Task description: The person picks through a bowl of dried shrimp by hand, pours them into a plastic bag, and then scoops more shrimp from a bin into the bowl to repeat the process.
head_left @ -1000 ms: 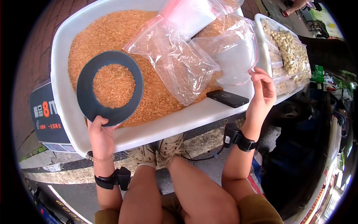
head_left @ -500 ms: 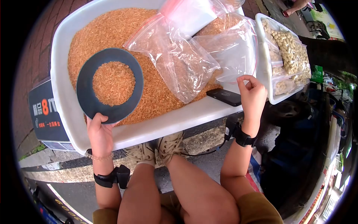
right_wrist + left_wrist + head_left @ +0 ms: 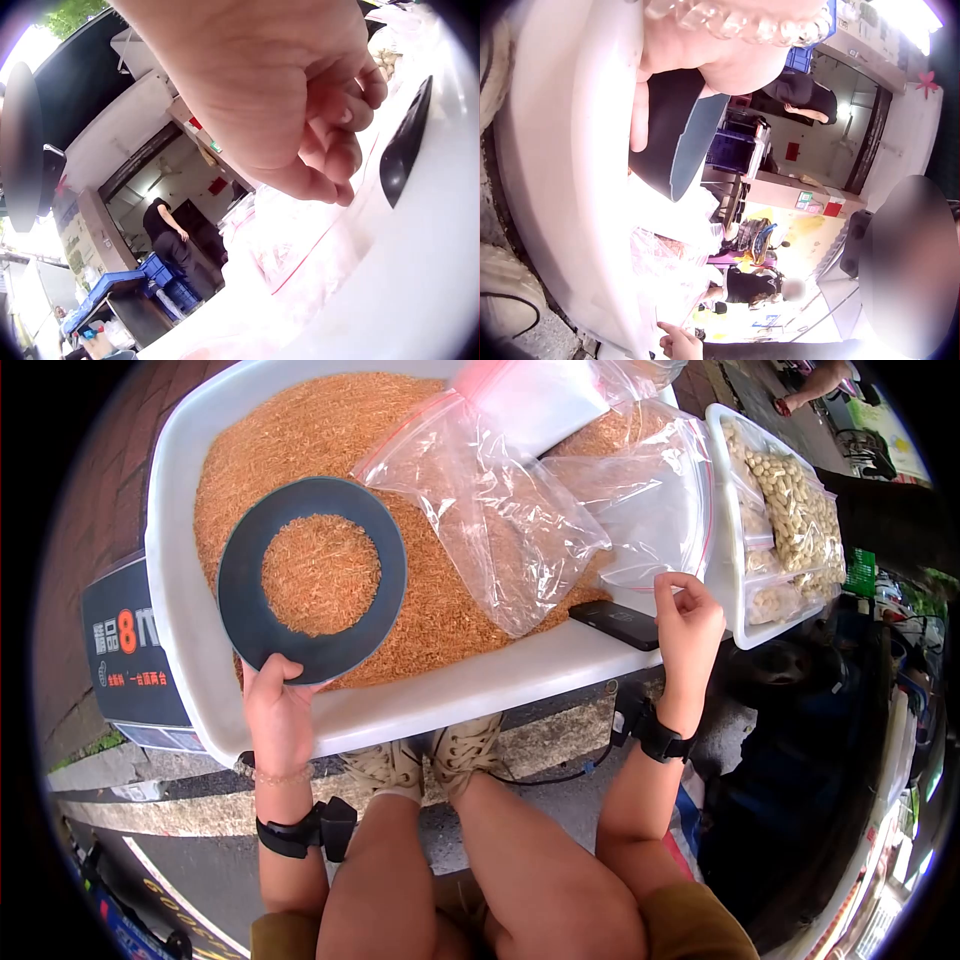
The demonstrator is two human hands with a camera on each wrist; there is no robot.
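Head: tub [image 3: 480, 697] is the reference. Bowl [image 3: 240, 590] is over its front-left, flakes [image 3: 322, 575] inside, pile [image 3: 290, 420] behind. Left hand [image 3: 279, 715] grips the bowl's near edge by tub's front wall: thumb over the rim, fingers underneath. Worry: the load hangs off one edge, so a wrist roll could dump it. Toward the person, flakes would miss the tub; otherwise they'd mostly drop back in. Right hand [image 3: 690, 635], tub's front-right corner: thumb and forefinger look pinched on the lip of the bag [image 3: 640, 510], in tub's right end. A loose bag [image 3: 500, 520] lies mid-tub, between bowl and bag; could snag or catch spill. Phone [image 3: 615, 624] sits at tub's front wall, just beside the right hand; a bag tug could knock it.

Left wrist: bowl edge-on past tub's front wall, gripped. Flakes hidden, so no read on spill margin from here.

Right wrist: fingertip pinch, other fingers curled; exact contact partly hidden. Thin film, tiny contact: a hard pull could slip it and collapse the mouth. Phone is the dark shape by tub's edge.
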